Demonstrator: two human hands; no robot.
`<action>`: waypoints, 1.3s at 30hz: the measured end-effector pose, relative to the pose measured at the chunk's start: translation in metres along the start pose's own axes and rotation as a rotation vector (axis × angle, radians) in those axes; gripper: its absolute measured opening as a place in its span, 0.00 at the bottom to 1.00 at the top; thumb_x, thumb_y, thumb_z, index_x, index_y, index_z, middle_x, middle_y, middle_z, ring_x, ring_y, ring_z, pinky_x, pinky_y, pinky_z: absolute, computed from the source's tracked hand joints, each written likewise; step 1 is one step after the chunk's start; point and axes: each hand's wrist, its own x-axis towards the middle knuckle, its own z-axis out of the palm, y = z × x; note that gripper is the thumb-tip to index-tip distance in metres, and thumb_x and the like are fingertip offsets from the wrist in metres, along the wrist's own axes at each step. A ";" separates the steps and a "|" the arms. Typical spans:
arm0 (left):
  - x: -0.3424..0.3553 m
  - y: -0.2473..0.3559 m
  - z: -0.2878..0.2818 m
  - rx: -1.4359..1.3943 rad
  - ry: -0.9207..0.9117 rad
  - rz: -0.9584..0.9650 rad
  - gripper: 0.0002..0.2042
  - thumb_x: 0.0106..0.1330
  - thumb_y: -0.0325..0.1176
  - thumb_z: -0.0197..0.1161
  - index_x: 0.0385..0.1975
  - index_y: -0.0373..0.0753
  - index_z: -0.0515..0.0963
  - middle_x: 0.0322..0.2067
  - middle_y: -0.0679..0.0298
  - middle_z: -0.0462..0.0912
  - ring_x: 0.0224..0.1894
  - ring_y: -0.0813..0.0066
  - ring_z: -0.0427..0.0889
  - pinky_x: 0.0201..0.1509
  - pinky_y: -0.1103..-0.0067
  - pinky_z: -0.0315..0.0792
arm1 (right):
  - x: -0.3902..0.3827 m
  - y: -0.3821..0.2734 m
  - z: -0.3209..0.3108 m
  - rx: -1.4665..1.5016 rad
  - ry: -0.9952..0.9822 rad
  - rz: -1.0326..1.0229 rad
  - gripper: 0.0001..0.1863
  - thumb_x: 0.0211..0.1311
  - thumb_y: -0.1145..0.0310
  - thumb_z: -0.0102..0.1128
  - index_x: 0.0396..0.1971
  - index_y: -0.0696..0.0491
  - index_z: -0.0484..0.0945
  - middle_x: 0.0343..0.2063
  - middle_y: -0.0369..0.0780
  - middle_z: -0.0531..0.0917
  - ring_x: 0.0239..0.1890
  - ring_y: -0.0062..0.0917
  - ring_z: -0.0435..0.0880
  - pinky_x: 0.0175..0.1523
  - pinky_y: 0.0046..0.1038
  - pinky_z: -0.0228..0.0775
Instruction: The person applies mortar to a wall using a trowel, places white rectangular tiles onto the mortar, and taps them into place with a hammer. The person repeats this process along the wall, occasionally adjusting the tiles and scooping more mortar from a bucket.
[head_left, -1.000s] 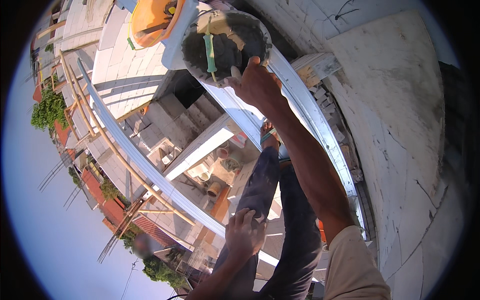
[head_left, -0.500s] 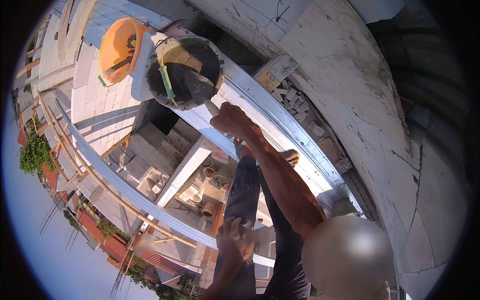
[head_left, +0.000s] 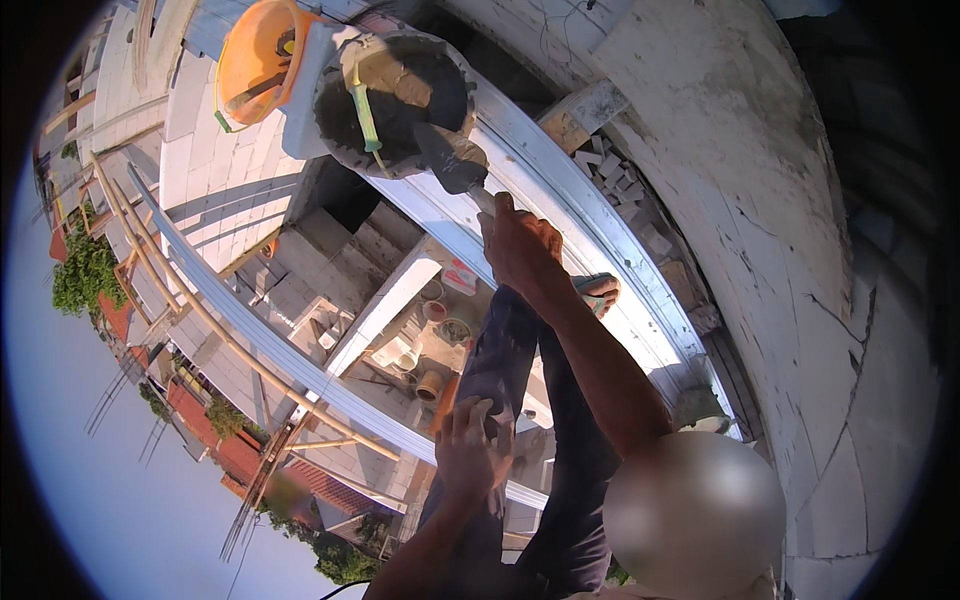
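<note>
My right hand [head_left: 520, 245] is closed round the handle of a pointed trowel [head_left: 452, 158]. Its grey-smeared blade stands at the near right rim of a round bucket [head_left: 335, 160] crusted with mortar. Inside that bucket lies dark grey mortar [head_left: 435, 85], with a paler lump at the far side. The bucket's green handle grip [head_left: 365, 115] hangs across the opening. My left hand [head_left: 472, 445] lies over my left knee with its fingers apart, holding nothing that I can see.
An orange bucket [head_left: 255, 60] with tools in it stands left of the mortar bucket. My sandalled foot [head_left: 600, 292] is on a long pale metal plank [head_left: 640, 350]. Drops to a lower level with several buckets [head_left: 430, 385] show at left. A rough concrete wall [head_left: 740, 170] rises at right.
The trowel blade has come out from over the mortar to the bucket's near right rim. My right hand has drawn back with it. The whole view has shifted slightly.
</note>
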 end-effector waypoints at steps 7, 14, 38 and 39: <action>0.009 0.003 -0.013 -0.005 -0.050 0.030 0.20 0.55 0.36 0.75 0.48 0.41 0.83 0.51 0.61 0.83 0.55 0.56 0.80 0.60 0.65 0.76 | -0.053 0.016 -0.066 0.240 0.036 0.196 0.17 0.71 0.54 0.60 0.41 0.53 0.69 0.19 0.41 0.78 0.19 0.36 0.84 0.25 0.40 0.75; 0.008 0.004 -0.019 0.000 -0.070 -0.007 0.19 0.56 0.37 0.75 0.48 0.40 0.83 0.51 0.61 0.84 0.55 0.56 0.81 0.61 0.65 0.76 | -0.002 -0.010 -0.064 0.287 0.256 0.117 0.13 0.70 0.63 0.57 0.44 0.57 0.72 0.20 0.42 0.77 0.20 0.38 0.85 0.26 0.41 0.76; 0.094 0.078 -0.057 0.139 -0.238 0.201 0.29 0.67 0.46 0.60 0.61 0.31 0.75 0.57 0.47 0.80 0.57 0.46 0.81 0.60 0.57 0.77 | -0.320 0.146 -0.116 0.464 -0.163 0.602 0.17 0.50 0.65 0.71 0.40 0.56 0.85 0.33 0.48 0.89 0.39 0.42 0.89 0.48 0.39 0.80; 0.100 0.072 -0.045 0.132 -0.224 0.209 0.30 0.67 0.47 0.59 0.62 0.30 0.74 0.61 0.47 0.77 0.62 0.48 0.78 0.61 0.55 0.75 | -0.341 0.134 -0.141 0.516 -0.148 0.620 0.15 0.50 0.68 0.71 0.38 0.57 0.84 0.31 0.46 0.89 0.36 0.39 0.88 0.45 0.37 0.79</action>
